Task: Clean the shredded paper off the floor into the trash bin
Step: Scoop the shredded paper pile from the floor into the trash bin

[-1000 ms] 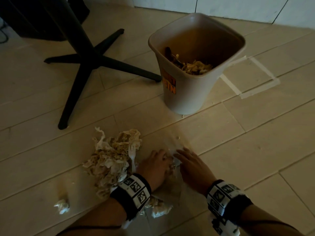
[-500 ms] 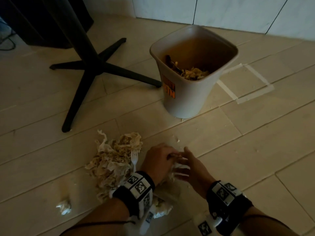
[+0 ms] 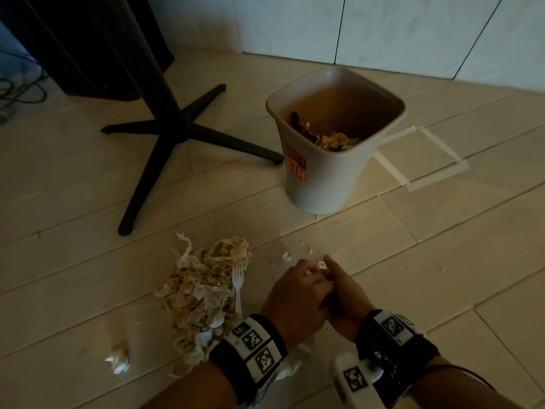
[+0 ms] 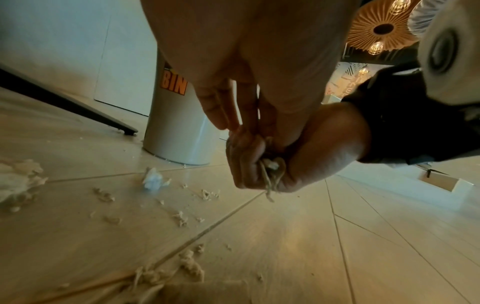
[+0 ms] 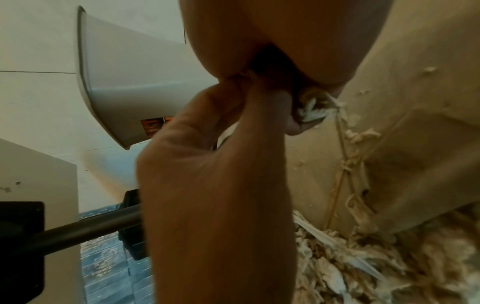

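Observation:
A grey trash bin (image 3: 324,184) with an orange label stands on the floor, some shredded paper lying inside it. A big pile of shredded paper (image 3: 203,293) lies to the left of my hands. My left hand (image 3: 298,290) and right hand (image 3: 345,293) are pressed together just above the floor, between pile and bin. They pinch a small clump of paper shreds (image 4: 271,171) between them, with strands hanging from the right hand's curled fingers (image 4: 246,162). In the right wrist view the clump (image 5: 311,109) shows between both hands, the bin (image 5: 124,92) behind.
A white plastic fork (image 3: 237,287) lies on the pile's right edge. A crumpled tissue (image 3: 119,360) sits at lower left, small scraps (image 3: 287,256) ahead of my hands. The black table base (image 3: 177,134) stands left of the bin. A tape square (image 3: 436,175) marks the floor at right.
My hands were flat on the floor a second ago. They have since closed together on the scraps and lifted slightly. The view has tilted up toward the wall.

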`<state>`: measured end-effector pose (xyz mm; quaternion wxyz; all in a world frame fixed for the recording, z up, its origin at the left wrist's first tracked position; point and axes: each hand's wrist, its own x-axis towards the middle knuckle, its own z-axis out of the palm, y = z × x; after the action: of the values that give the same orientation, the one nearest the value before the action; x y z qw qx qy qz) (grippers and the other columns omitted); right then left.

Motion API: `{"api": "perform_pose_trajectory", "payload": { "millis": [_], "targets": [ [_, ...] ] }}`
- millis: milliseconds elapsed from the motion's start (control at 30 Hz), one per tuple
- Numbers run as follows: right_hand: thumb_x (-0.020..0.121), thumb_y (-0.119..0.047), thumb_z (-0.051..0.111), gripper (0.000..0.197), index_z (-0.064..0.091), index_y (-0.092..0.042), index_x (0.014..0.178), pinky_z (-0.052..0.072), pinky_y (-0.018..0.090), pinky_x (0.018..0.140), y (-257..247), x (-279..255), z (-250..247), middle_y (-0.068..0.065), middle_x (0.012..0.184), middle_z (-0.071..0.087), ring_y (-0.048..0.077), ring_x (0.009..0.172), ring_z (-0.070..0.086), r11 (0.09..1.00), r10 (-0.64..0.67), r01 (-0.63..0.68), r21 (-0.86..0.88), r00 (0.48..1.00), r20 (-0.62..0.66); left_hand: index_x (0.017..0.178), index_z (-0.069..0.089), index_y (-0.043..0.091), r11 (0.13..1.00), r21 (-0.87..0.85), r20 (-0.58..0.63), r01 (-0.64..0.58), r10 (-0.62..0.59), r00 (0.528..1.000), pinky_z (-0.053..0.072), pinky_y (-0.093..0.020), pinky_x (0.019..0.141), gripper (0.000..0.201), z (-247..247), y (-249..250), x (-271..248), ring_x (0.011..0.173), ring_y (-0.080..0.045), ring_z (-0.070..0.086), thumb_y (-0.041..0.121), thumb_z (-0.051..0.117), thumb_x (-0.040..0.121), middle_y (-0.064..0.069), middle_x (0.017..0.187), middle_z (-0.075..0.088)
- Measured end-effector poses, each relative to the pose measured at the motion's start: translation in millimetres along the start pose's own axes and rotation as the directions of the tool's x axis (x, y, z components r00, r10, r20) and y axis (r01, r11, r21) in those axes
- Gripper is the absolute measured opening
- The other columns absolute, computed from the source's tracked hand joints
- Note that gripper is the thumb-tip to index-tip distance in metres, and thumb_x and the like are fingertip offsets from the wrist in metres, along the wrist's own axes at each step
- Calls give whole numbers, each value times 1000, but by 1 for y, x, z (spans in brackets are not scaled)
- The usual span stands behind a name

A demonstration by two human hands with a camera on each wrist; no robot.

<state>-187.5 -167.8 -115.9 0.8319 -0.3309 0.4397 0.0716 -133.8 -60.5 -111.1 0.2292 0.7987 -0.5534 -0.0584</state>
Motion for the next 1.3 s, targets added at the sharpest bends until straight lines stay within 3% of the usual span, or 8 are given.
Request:
{"api": "perform_pose_trajectory", "payload": {
  "millis": [167,233,333,467,633,867,1200,1300],
  "targets": [
    [93,-59,49,48,58,-12,84,50,34,62,5,2,-9,10,74,56,25,68,61,1000,7,-8,-13,1000,-28,96,71,15,993,-103,-6,-48,47,999,52,-34,89,18,-3,8,-9,112,-19,55,25,58,88,0,109,68],
    [96,-56,47,50,57,-8,87,50,31,56,2,-1,-5,11,73,59,26,65,62,997,-63,60,-48,996,-66,96,70,20,993,-115,-90,12,-22,996,52,-31,85,16,-4,9,-10,110,-16,51,30,62,86,6,112,63],
    [99,-52,44,56,50,-10,62,34,27,43,-12,-10,1,4,47,42,17,40,41,965,-235,213,-154,961,-144,105,65,30,982,-181,-158,61,-90,983,48,-24,85,23,-11,7,-10,109,-11,47,41,67,84,12,113,57],
    [96,-56,45,60,45,-16,52,24,26,43,-42,-21,7,0,42,36,15,37,30,906,-380,318,-280,901,-209,118,59,33,963,-254,-183,84,-134,974,40,-15,92,33,-29,3,-6,112,-6,47,48,61,89,14,116,59],
    [99,-49,45,54,43,-20,53,21,26,44,-102,-55,38,-4,46,32,12,38,24,785,-531,480,-391,847,-27,106,65,35,944,-242,-154,226,-268,951,42,-21,86,26,-31,-27,-9,101,-4,51,48,50,90,16,101,64],
    [95,-34,58,30,53,-19,70,28,18,37,-200,-86,91,-9,48,42,6,36,35,550,-675,659,-513,712,192,101,68,31,903,-139,90,407,-398,913,44,-27,88,29,-20,-47,-16,102,-11,50,42,49,84,10,103,66],
    [91,-52,59,32,69,-21,92,44,27,69,-270,-48,114,-4,84,63,12,67,59,431,-676,620,-655,703,221,100,71,29,893,95,29,440,-445,895,48,-36,88,30,-21,-77,-30,103,-18,52,34,49,81,8,102,66],
    [91,-53,57,32,69,-27,105,57,28,74,-260,-36,107,-3,95,70,13,80,67,303,-675,576,-759,692,256,118,60,40,767,300,21,567,-600,800,38,-43,100,36,-32,-88,-38,127,-22,40,44,51,83,10,131,53]
  ]
}}
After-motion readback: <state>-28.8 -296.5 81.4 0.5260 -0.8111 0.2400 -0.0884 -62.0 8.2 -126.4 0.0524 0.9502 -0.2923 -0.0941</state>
